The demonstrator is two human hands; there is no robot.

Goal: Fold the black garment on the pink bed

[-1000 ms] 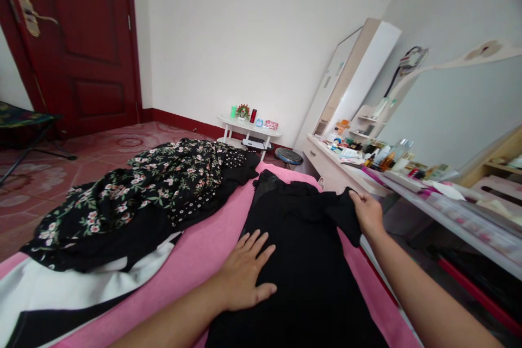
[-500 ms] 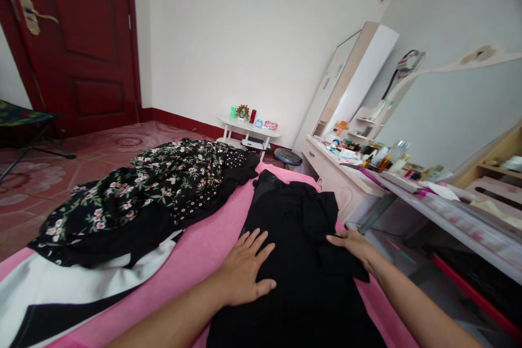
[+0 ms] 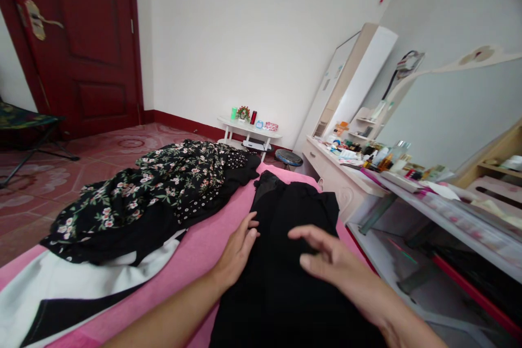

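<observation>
The left hand [image 3: 238,250] lies with its fingers loosely together along the left edge of the black garment [image 3: 285,272], fingertips touching the cloth where it meets the pink bedcover [image 3: 196,261]; whether it pinches the hem or only rests there cannot be told. The right hand [image 3: 332,263] hovers just above the middle of the same garment, fingers spread and slightly curled, holding nothing, and it looks blurred. The garment stretches straight away from the person, its long axis running from the near edge of the view toward the far end of the bed, so both hands sit over its middle part, the left at its side and the right nearer its centre line. To the left, well apart from the hands, a heap of black floral clothing [image 3: 150,196] lies over a black-and-white piece [image 3: 61,288]. On the right, beside the bed, a dressing table [image 3: 346,174] carries many small bottles and jars, too small to tell apart. A small white side table [image 3: 248,130] by the far wall holds a few little objects
</observation>
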